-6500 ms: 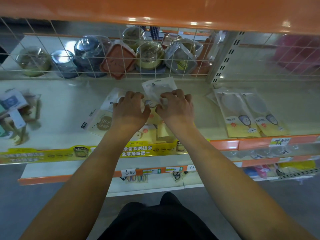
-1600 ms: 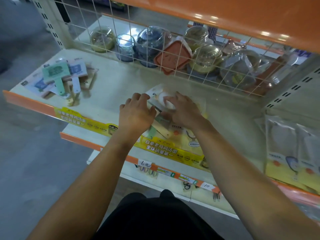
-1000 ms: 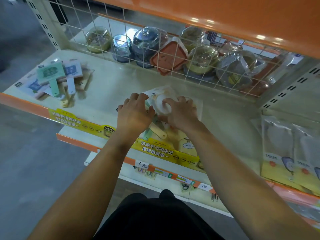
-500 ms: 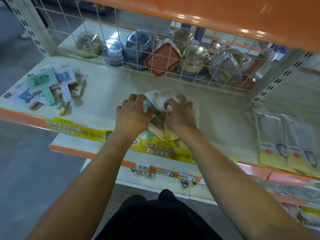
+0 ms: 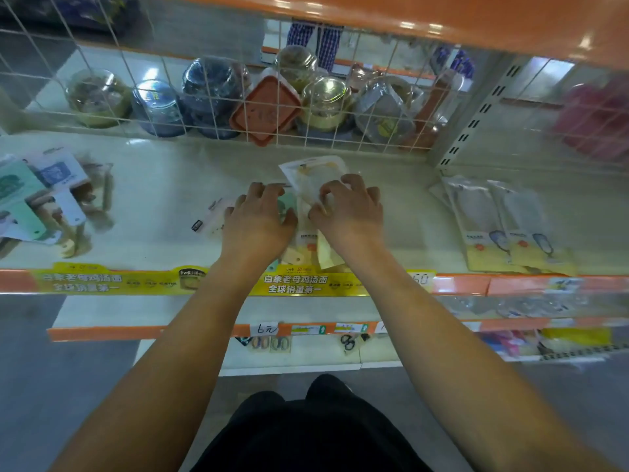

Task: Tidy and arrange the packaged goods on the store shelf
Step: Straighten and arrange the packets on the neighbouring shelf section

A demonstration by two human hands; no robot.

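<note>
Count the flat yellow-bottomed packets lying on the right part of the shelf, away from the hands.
2, side by side near the shelf's front edge: one packet on the left, the other packet overlapping its right. More may lie hidden underneath.

Light comes from overhead: small bright glints sit on the orange shelf edge (image 5: 442,18) above, and a pale sheen lies on the cream shelf (image 5: 163,185) below it. The scene is moderately bright but flat and slightly hazy, with soft shadows under the packets at left (image 5: 51,199). Wide-angle distortion bows the shelf fronts and stretches the forearms. Edges are soft; the pink items at far right (image 5: 599,120) are blurred, and the yellow strip's print (image 5: 81,282) is smeared
</note>
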